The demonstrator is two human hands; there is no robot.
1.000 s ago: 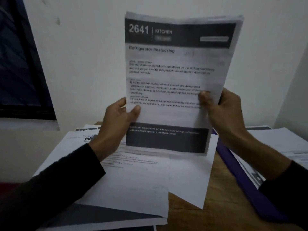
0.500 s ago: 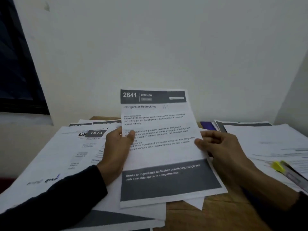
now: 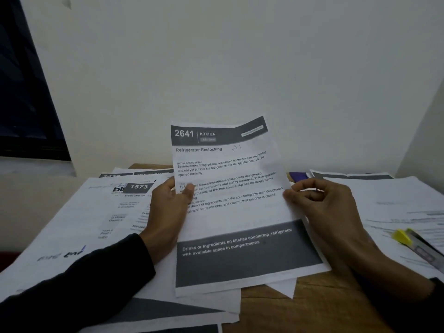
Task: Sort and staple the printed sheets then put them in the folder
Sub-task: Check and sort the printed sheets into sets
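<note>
A printed sheet [image 3: 230, 212] headed "2641 KITCHEN, Refrigerator Restocking" lies tilted low over the desk, its top right corner curling up. My left hand [image 3: 168, 212] grips its left edge with the thumb on the text. At the right edge, my right hand [image 3: 322, 207] pinches the sheet, thumb on top and fingers curled. Beneath it are more printed sheets, among them one marked "1573" [image 3: 138, 187]. A strip of the purple folder [image 3: 299, 176] shows behind the sheet. At the far right, a yellow-tipped grey tool [image 3: 413, 243] rests on papers.
Loose printed sheets [image 3: 60, 236] cover the left of the wooden desk [image 3: 300, 308], and another stack [image 3: 394, 200] covers the right. A white wall stands close behind the desk. A dark window [image 3: 21, 92] is at the left.
Both hands have brought the sheet down from upright in front of the wall to a low tilt over the desk. Its top right corner now curls up.
</note>
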